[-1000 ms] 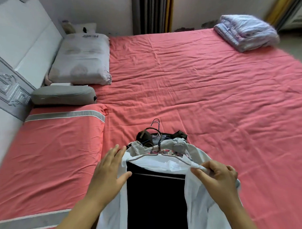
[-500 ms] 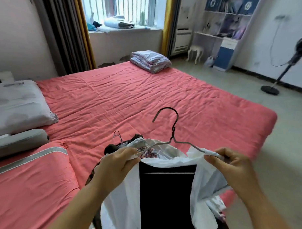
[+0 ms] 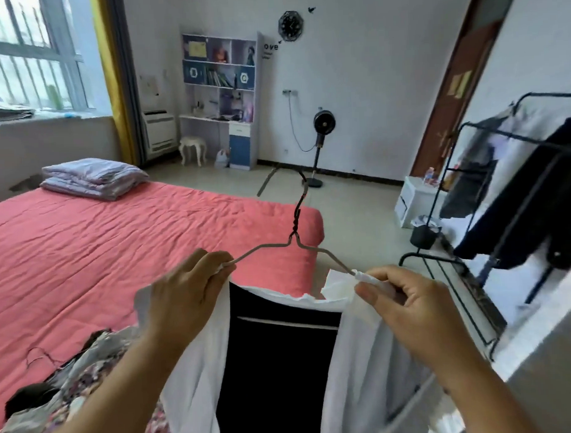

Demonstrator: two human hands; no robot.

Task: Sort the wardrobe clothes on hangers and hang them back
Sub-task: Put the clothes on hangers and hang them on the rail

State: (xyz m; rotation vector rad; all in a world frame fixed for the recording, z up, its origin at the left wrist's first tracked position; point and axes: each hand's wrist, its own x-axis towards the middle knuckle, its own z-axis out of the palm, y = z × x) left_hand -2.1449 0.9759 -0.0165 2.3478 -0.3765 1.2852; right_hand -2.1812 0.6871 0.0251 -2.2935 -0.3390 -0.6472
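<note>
Both hands, left hand (image 3: pixel 183 297) and right hand (image 3: pixel 407 306), pinching white garment (image 3: pixel 357 359) on wire hanger (image 3: pixel 295 245) shoulders; hanger level crosswise, hook seemingly pointing away.

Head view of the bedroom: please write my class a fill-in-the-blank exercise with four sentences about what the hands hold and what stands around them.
1. Both hands, left hand and right hand, hold a white garment on a wire ____.
2. The bed has a sheet coloured ____.
3. A folded quilt lies on the ____.
4. Dark clothes hang on a black ____ at the right.

Missing words: hanger; red; bed; rack
</note>
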